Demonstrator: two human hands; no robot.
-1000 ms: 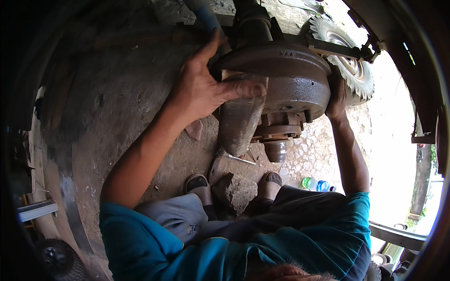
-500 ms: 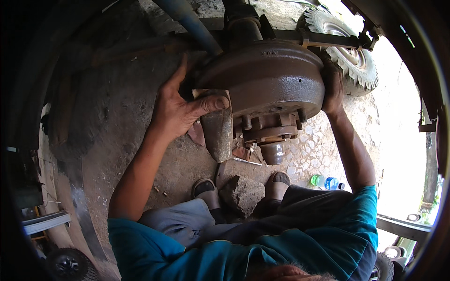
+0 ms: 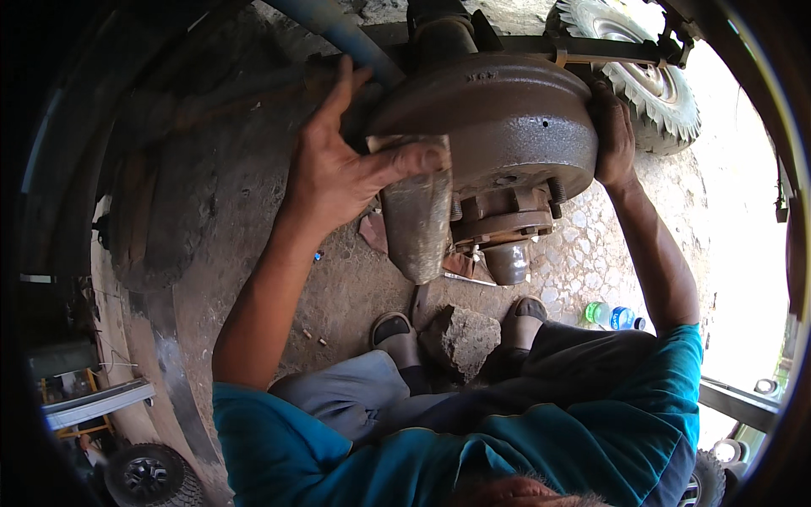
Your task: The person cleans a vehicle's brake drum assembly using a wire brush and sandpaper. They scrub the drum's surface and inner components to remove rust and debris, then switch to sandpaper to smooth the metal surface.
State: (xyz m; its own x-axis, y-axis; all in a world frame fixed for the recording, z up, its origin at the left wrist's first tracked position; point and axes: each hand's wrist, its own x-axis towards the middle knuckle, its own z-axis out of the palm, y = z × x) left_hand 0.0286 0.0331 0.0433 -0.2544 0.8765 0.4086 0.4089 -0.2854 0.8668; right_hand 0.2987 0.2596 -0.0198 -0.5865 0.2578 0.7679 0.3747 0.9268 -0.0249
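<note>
A brown, worn brake drum (image 3: pixel 507 127) sits on the axle ahead of me, with studs and a bolted hub (image 3: pixel 507 224) projecting toward me. My left hand (image 3: pixel 338 160) is at the drum's left side. Its thumb presses across a tapered, scuffed metal piece (image 3: pixel 414 220), which hangs narrow end down in front of the drum and partly covers a stud. The fingers of that hand reach upward behind, and how they meet the piece is hidden. Against the drum's right side lies my right hand (image 3: pixel 615 135), curled round its edge with the fingertips out of sight.
A rough stone block (image 3: pixel 460 338) lies between my feet. Plastic bottles (image 3: pixel 612 316) lie to the right on the stony ground. At the far right leans a tyred wheel (image 3: pixel 638 76). A blue tube (image 3: pixel 338 38) slopes down behind the drum.
The whole view has shifted, so things appear farther right and slightly higher. My left hand and the metal piece have moved a little right across the drum's front. My right hand stays on the drum.
</note>
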